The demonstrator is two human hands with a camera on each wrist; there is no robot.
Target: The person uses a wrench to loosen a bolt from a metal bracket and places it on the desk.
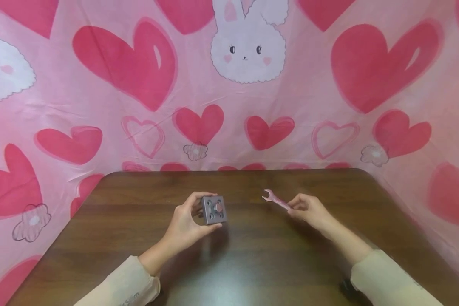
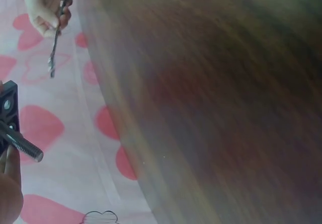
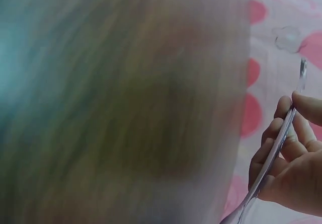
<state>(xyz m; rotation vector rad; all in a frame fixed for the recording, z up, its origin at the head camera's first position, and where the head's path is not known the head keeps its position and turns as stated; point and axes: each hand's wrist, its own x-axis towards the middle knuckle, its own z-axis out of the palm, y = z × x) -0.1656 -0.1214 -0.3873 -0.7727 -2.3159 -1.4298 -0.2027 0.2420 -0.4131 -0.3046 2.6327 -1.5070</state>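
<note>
My left hand (image 1: pixel 185 221) grips a square grey metal plate (image 1: pixel 208 216) by its edges, thumb below and fingers above. Round holes sit near the plate's corners, and a threaded bolt (image 1: pixel 218 208) stands out from its middle. The bolt's thread (image 2: pixel 27 148) shows in the left wrist view, where the plate (image 2: pixel 12 95) is cut off at the left edge. To the right, apart from the plate, my right hand (image 1: pixel 310 210) pinches a shiny wrench (image 1: pixel 278 201) by its handle, the forked end pointing up-left. In the right wrist view the wrench (image 3: pixel 274 158) crosses the fingers.
Both hands are above a dark brown wooden table (image 1: pixel 245 263) with rounded far corners. Behind it and at the sides hangs a pink cloth (image 1: pixel 302 93) printed with hearts and rabbits. A small dark object (image 1: pixel 349 290) shows beneath the right sleeve.
</note>
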